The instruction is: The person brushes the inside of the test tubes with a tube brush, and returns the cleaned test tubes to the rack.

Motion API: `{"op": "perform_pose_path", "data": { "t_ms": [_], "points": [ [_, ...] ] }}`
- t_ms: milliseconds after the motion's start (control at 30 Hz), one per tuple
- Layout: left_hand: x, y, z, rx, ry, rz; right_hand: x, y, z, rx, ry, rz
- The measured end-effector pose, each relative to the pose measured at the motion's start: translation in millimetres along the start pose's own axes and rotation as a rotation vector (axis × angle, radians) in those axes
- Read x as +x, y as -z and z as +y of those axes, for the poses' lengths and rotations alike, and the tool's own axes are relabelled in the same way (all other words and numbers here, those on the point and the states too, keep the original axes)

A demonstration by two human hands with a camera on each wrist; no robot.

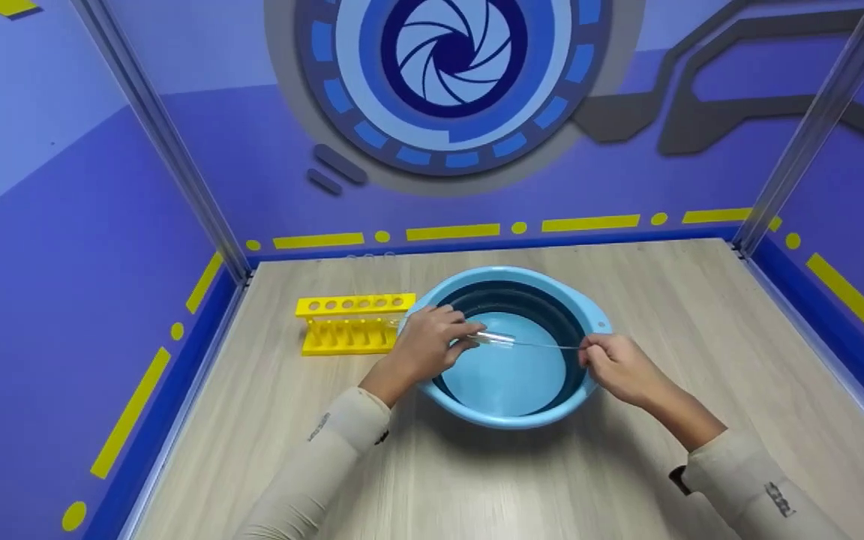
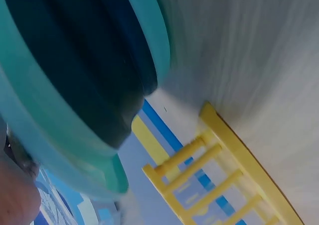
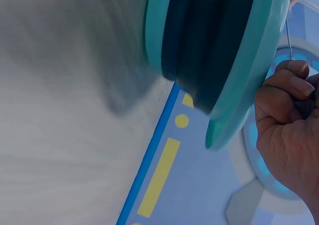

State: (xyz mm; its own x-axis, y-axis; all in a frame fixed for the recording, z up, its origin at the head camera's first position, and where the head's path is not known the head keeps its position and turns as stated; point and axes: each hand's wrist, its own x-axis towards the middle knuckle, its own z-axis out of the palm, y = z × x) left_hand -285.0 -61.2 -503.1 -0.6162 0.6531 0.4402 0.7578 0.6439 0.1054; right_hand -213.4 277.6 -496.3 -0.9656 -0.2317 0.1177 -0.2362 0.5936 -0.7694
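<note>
Over the basin point(image 1: 511, 421), my left hand point(image 1: 432, 341) grips a clear glass test tube point(image 1: 496, 340) lying nearly level, its mouth toward the right. My right hand point(image 1: 619, 367), fingers curled at the basin's right rim, pinches the thin wire stem of a test tube brush point(image 1: 548, 346). That stem runs straight into the tube's mouth; the bristles are hard to make out. In the right wrist view the wire point(image 3: 289, 41) looks twisted above the curled fingers point(image 3: 284, 83). Only a bit of the left hand point(image 2: 17, 195) shows in the left wrist view.
Left of the basin stands a yellow test tube rack point(image 1: 349, 349), close to the left hand. Faint clear rims point(image 1: 370, 256) show above its right part. The basin is light blue with a dark folding wall. Patterned panels point(image 1: 342, 217) enclose the wooden table point(image 1: 252, 450) at back and sides.
</note>
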Motion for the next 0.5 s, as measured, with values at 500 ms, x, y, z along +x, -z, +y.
{"op": "perform_pose_path", "data": {
  "t_ms": [500],
  "points": [
    [4.9, 2.2, -0.7, -0.034, -0.014, 0.036, 6, -16, -19, -0.034, 0.072, 0.016]
  ]
}}
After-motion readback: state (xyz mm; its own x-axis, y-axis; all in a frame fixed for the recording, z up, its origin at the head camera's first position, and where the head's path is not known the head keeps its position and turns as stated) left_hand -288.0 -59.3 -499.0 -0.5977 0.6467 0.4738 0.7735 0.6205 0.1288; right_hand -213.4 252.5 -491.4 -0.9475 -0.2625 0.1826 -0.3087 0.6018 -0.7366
